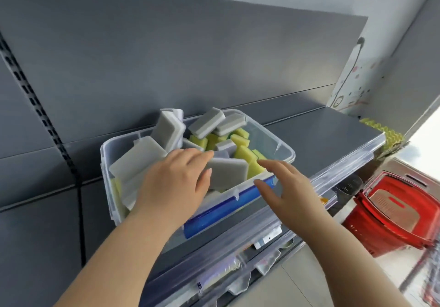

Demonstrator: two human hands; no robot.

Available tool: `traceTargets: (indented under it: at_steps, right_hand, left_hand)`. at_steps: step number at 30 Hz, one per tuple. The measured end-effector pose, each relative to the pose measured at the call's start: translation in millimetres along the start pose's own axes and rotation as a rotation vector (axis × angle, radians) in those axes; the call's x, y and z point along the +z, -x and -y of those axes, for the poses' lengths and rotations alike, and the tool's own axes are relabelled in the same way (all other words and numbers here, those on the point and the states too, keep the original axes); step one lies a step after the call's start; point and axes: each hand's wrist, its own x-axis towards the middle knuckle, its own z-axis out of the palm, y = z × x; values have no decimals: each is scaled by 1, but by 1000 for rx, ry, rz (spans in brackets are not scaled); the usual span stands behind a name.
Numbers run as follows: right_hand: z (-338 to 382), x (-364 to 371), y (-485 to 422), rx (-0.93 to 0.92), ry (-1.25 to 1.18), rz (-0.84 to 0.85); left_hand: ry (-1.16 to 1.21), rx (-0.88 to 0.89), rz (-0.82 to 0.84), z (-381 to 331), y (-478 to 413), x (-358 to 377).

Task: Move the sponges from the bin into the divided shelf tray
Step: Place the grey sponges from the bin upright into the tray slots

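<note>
A clear plastic bin (281, 147) with a blue latch (221, 211) stands on the grey shelf (321, 135). It is piled with several grey-and-white sponges (207, 122) and yellow sponges (245, 153). My left hand (176, 185) lies over the bin's near left part, its fingers spread on a grey sponge (228, 171) without curling round it. My right hand (283, 185) hovers at the bin's near right rim, fingers relaxed and apart, holding nothing. No divided tray can be made out.
A red shopping basket (395, 211) stands low at the right. Clear shelf-edge strips (309, 213) run below the bin, with lower shelves under them. A grey back panel rises behind; a slotted upright (35, 101) runs down the left.
</note>
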Motion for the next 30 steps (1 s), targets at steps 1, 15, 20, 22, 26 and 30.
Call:
traceTargets:
  at_steps: [1,15,20,22,26,30]
  right_hand:
    - [-5,1,-12,-10,-8,5]
    - [-67,11,-164,-224,-232,568]
    - [-106,-8,-210,-94,-533,542]
    - [-115,-7,-222,-96,-594,558]
    - [-122,-3,-233,-84,-660,595]
    - [-130,-3,-239,-144,-480,484]
  left_hand:
    - [-14,-3,21,1,-6,2]
    - [-209,-358,-1,-18,-67,39]
    - [-309,-542,57,-35,-92,44]
    - [-296,-567,161,-42,-99,51]
    - [-244,-605,339,-49,-110,63]
    - [-186,-637,412,-48,-110,67]
